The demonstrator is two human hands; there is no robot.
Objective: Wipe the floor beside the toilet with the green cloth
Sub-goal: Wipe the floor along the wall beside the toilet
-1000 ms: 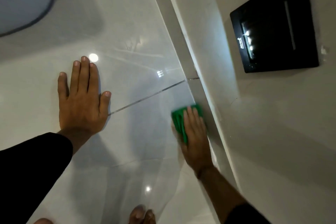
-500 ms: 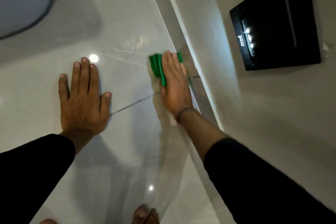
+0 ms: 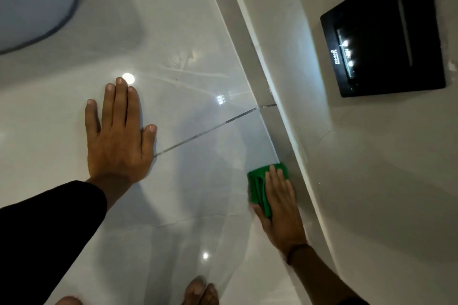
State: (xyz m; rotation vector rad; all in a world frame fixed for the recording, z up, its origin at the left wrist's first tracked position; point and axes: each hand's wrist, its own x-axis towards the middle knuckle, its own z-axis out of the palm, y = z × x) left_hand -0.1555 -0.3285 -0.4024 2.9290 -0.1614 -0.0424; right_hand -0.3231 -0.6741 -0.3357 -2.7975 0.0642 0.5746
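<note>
Kneeling low over the glossy white floor point(image 3: 188, 193), the person has bare toes point(image 3: 199, 292) showing at the six o'clock edge of the view. Just beyond, at about four o'clock, the right hand point(image 3: 280, 208) lies flat with its fingers point(image 3: 272, 176) held together, pressing down on the green cloth point(image 3: 257, 186). It is pressing the cloth, not clamping it. The cloth is bunched into folds and sits on the floor tile with its far corner touching the grey skirting point(image 3: 250, 57) at the foot of the wall.

At about nine o'clock the left hand point(image 3: 116, 136) is planted palm-down on the floor, fingers extended and close together, holding nothing and apparently bearing weight. A grout line point(image 3: 210, 129) runs between the two hands. Farther off, the toilet's curved edge point(image 3: 49, 27) shows at eleven o'clock, and a black wall panel point(image 3: 381, 39) hangs at two o'clock.

The likely trouble is the shine: if the tile is wet, the bracing left palm could slide and tip the person forward. A bunched cloth may also ride up over its folds and leave streaks, or snag against the skirting and slip out from under the flat right hand.
</note>
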